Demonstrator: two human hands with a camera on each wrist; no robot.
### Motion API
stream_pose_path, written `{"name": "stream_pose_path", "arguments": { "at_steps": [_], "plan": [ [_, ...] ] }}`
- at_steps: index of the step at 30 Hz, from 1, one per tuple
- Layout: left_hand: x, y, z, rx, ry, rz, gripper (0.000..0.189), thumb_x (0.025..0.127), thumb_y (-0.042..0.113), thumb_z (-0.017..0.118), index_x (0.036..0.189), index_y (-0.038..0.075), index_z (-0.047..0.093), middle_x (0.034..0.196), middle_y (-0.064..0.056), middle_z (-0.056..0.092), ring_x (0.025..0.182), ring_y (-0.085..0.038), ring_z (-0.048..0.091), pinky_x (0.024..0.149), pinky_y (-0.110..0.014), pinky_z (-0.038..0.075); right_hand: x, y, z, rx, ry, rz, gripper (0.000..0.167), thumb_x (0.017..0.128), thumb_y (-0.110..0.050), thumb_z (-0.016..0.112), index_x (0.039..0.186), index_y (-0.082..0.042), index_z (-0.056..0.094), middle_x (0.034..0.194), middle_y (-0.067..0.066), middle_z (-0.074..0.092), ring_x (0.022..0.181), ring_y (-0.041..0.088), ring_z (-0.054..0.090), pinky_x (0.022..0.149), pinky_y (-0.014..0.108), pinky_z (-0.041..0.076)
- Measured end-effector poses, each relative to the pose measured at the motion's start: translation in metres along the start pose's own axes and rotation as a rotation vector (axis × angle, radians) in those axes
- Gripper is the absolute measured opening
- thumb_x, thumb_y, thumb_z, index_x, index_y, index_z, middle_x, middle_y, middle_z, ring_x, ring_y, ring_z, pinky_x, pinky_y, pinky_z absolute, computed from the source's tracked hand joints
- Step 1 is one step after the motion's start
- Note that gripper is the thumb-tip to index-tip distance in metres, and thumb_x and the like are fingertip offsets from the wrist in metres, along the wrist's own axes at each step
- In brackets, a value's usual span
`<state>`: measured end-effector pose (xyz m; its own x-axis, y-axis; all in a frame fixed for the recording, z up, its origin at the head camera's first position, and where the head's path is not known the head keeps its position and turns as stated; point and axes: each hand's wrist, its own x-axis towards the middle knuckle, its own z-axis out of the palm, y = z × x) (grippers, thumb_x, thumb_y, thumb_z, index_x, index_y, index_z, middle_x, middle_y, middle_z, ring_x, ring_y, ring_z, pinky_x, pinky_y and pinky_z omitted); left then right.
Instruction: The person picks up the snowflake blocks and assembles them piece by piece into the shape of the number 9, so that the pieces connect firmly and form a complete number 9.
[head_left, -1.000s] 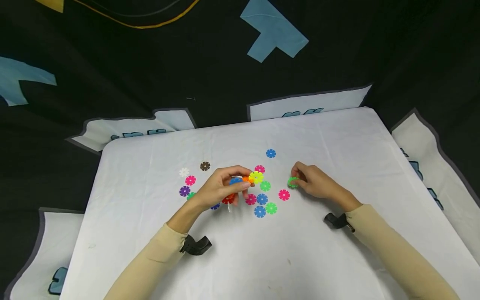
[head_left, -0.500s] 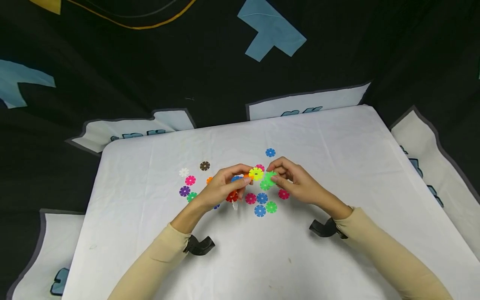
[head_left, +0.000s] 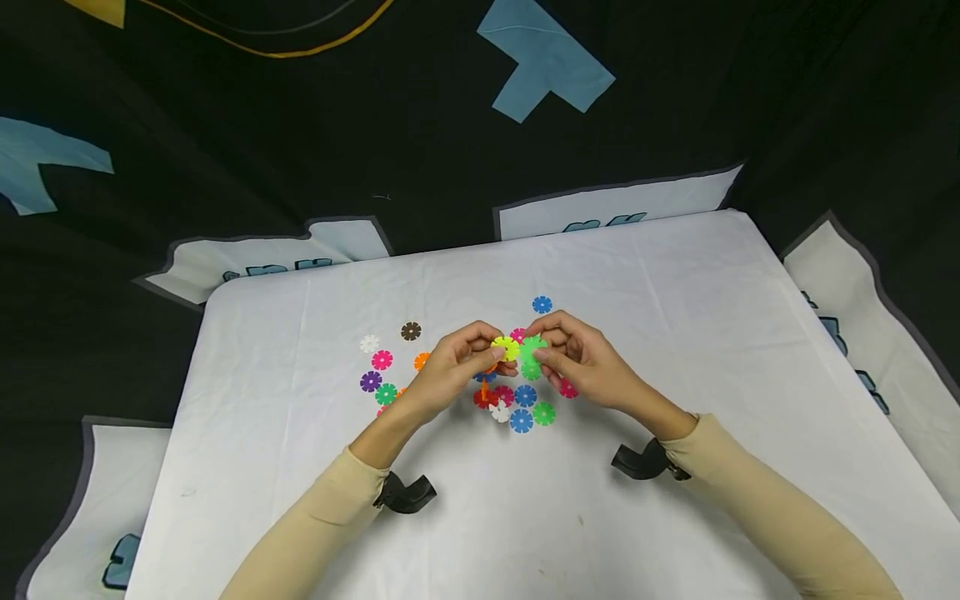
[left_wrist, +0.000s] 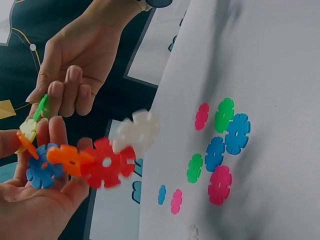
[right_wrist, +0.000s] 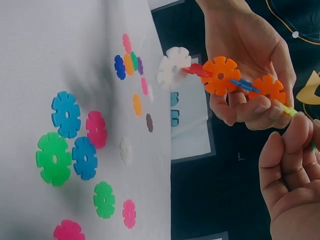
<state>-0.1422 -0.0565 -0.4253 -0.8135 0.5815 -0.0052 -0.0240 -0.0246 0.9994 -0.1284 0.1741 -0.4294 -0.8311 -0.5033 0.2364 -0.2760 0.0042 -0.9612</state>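
Observation:
My left hand (head_left: 442, 375) pinches a chain of interlocking slotted plastic discs above the table, gripping near its yellow disc (head_left: 506, 347). From there the chain runs through an orange disc (right_wrist: 268, 89), a blue disc (left_wrist: 44, 172), another orange disc (left_wrist: 70, 159) and a red disc (left_wrist: 107, 162) to a white disc (left_wrist: 142, 131) at the free end. Close on the right, my right hand (head_left: 592, 362) pinches a light green disc (left_wrist: 42, 107) between thumb and fingers. Its edge meets the yellow disc's edge in the left wrist view.
Loose discs lie on the white-covered table (head_left: 525, 517): blue (head_left: 542, 305), green (head_left: 543, 413) and pink ones under the hands. A brown disc (head_left: 410, 332), a purple disc (head_left: 371, 382) and several others are scattered left. Black cloth (head_left: 420, 125) hangs behind the table.
My right hand has lifted the green disc off the table and carried it left to the yellow one. The chain has turned in my left hand, its red and white end shifting right.

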Motion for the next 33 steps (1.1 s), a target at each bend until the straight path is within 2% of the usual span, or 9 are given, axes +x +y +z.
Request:
{"name": "stream_pose_path", "arguments": {
  "at_steps": [5, 10, 15, 17, 21, 25, 33],
  "plan": [
    [-0.0008, 0.0004, 0.0005, -0.05, 0.005, -0.016, 0.012, 0.102, 0.009, 0.048, 0.104, -0.002, 0.052, 0.088, 0.002, 0.073, 0.086, -0.013, 0.072, 0.083, -0.026, 0.056, 0.0007, -0.001, -0.001, 0.045, -0.003, 0.004, 0.025, 0.099, -0.001, 0.053, 0.12, 0.011, 0.047, 0.076, 0.017, 0.057, 0.056, 0.015, 0.055, 0.049, 0.031, 0.05],
    [-0.0009, -0.0003, 0.0004, -0.077, 0.001, -0.032, 0.01, 0.101, 0.009, 0.049, 0.1, -0.001, 0.051, 0.091, -0.002, 0.074, 0.086, -0.016, 0.073, 0.088, -0.032, 0.057, 0.0007, 0.0001, -0.0016, 0.099, -0.013, 0.012, 0.027, 0.099, -0.001, 0.053, 0.121, 0.013, 0.045, 0.075, 0.007, 0.06, 0.056, 0.015, 0.057, 0.049, 0.029, 0.05],
    [-0.0014, -0.0005, -0.001, -0.026, 0.013, -0.027, 0.012, 0.1, 0.01, 0.05, 0.1, -0.002, 0.053, 0.089, -0.003, 0.071, 0.081, -0.012, 0.068, 0.078, -0.023, 0.052, 0.0008, 0.0001, -0.0012, 0.111, -0.016, 0.033, 0.026, 0.099, -0.003, 0.054, 0.12, 0.011, 0.046, 0.076, -0.001, 0.063, 0.056, 0.019, 0.058, 0.048, 0.026, 0.049],
    [-0.0015, -0.0009, -0.0017, -0.005, 0.015, -0.02, 0.014, 0.1, 0.011, 0.05, 0.101, -0.003, 0.054, 0.089, -0.005, 0.069, 0.08, -0.011, 0.066, 0.075, -0.023, 0.049, 0.0006, -0.0005, -0.001, 0.112, -0.014, 0.042, 0.026, 0.099, -0.003, 0.053, 0.121, 0.011, 0.046, 0.075, 0.0, 0.062, 0.055, 0.019, 0.058, 0.049, 0.027, 0.05],
    [-0.001, -0.0021, -0.0032, 0.012, 0.006, 0.002, 0.017, 0.101, 0.01, 0.049, 0.104, -0.006, 0.055, 0.092, -0.01, 0.067, 0.085, -0.014, 0.068, 0.083, -0.026, 0.052, 0.0002, -0.0015, -0.0019, 0.124, -0.006, 0.06, 0.027, 0.099, -0.002, 0.053, 0.121, 0.012, 0.045, 0.074, 0.013, 0.06, 0.055, 0.016, 0.059, 0.052, 0.03, 0.053],
    [-0.0007, -0.0031, -0.0044, 0.012, 0.003, 0.016, 0.016, 0.101, 0.008, 0.05, 0.106, -0.006, 0.055, 0.095, -0.011, 0.068, 0.088, -0.014, 0.07, 0.09, -0.028, 0.054, 0.0005, -0.0022, -0.003, 0.123, -0.009, 0.085, 0.028, 0.1, -0.002, 0.053, 0.123, 0.011, 0.046, 0.075, 0.022, 0.058, 0.056, 0.016, 0.061, 0.053, 0.028, 0.053],
    [-0.0006, -0.0047, -0.005, 0.036, 0.013, 0.031, 0.015, 0.099, 0.009, 0.056, 0.106, -0.004, 0.057, 0.095, -0.009, 0.071, 0.087, -0.013, 0.069, 0.087, -0.026, 0.055, -0.0006, -0.0031, -0.0033, 0.112, 0.009, 0.118, 0.029, 0.099, -0.001, 0.054, 0.124, 0.012, 0.047, 0.075, 0.017, 0.061, 0.057, 0.018, 0.064, 0.051, 0.022, 0.05]
  ]
}}
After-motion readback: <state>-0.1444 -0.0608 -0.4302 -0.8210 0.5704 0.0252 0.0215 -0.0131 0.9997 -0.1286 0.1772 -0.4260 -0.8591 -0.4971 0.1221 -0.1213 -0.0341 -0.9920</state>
